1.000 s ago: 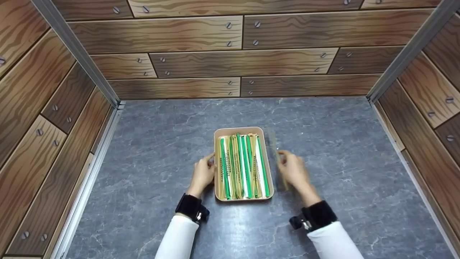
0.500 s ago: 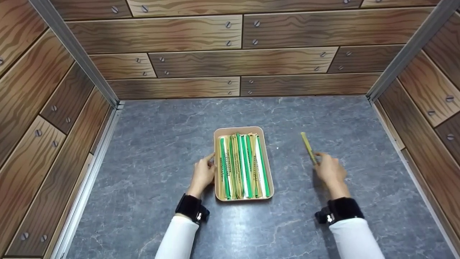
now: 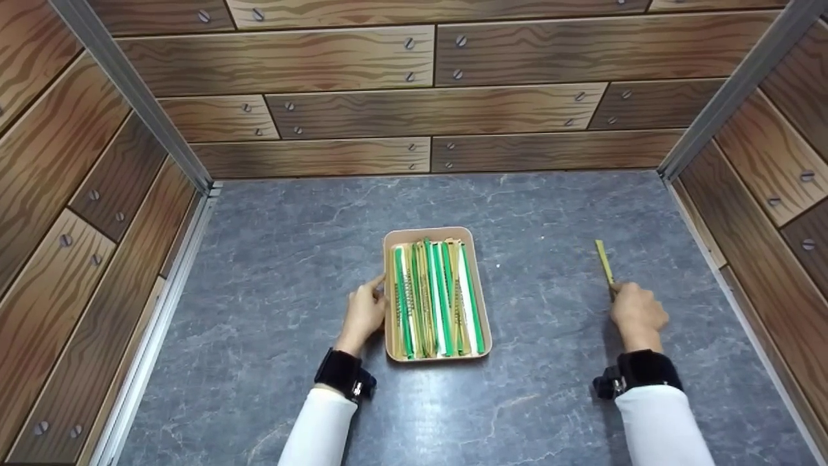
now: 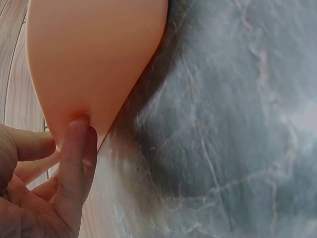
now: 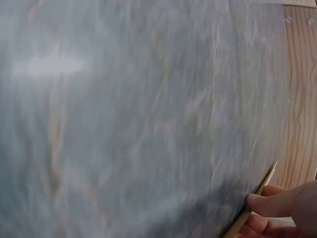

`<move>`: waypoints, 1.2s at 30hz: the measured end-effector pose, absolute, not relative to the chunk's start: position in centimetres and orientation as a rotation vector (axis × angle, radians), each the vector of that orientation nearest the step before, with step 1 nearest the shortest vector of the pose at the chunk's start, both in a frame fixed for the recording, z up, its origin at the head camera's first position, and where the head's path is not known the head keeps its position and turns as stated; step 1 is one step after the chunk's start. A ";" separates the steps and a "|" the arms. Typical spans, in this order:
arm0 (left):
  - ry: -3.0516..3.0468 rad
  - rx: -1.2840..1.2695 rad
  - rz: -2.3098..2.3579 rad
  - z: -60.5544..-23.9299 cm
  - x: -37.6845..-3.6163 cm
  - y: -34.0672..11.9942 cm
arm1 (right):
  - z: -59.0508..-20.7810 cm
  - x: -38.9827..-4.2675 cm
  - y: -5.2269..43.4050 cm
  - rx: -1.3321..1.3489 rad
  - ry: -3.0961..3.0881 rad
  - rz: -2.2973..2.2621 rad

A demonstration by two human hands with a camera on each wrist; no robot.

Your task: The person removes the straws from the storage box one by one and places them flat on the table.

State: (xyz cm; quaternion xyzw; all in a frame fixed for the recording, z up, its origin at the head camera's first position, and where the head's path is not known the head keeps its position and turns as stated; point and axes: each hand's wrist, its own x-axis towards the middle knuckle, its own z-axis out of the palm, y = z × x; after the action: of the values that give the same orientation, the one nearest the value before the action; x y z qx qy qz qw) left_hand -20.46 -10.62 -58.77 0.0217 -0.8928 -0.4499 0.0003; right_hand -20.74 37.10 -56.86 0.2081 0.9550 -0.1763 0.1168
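Note:
A tan tray (image 3: 390, 285) full of several green, white and yellow-brown straws (image 3: 437, 301) sits mid-table. My left hand (image 3: 365, 310) rests against the tray's left wall, fingertips touching the tray (image 4: 94, 54) in the left wrist view. Far to the right of the tray, my right hand (image 3: 637, 314) pinches one yellow-green straw (image 3: 605, 262) that points away from me, low over the table. The right wrist view shows fingers (image 5: 277, 203) on the straw's end (image 5: 262, 186).
The grey marbled tabletop (image 3: 291, 259) is boxed in by wood-patterned walls (image 3: 427, 97) at the back and on both sides, with metal corner posts (image 3: 136, 97). The right wall (image 3: 763, 213) lies close to my right hand.
My right hand has carried the yellow-green straw from beside the tray's right edge far to the right. The left hand and tray have stayed put.

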 end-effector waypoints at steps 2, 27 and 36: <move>-2.811 0.074 -1.404 -58.8 -20.4 -10.6 | -57.0 -20.7 37.4 0.612 2.788 -0.516; -2.820 0.011 -1.382 -58.9 -21.0 -10.2 | -55.8 -18.3 15.3 -0.390 2.844 -1.074; -2.810 0.058 -1.397 -58.9 -21.0 -10.2 | -57.5 -19.3 11.3 -0.372 2.741 -1.043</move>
State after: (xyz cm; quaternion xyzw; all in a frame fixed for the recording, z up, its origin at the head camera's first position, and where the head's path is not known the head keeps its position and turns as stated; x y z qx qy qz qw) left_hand -20.96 -10.25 -58.95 0.0186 -0.8953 -0.4451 0.0014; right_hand -19.27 11.34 -57.54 -0.1253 0.9233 -0.3512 0.0924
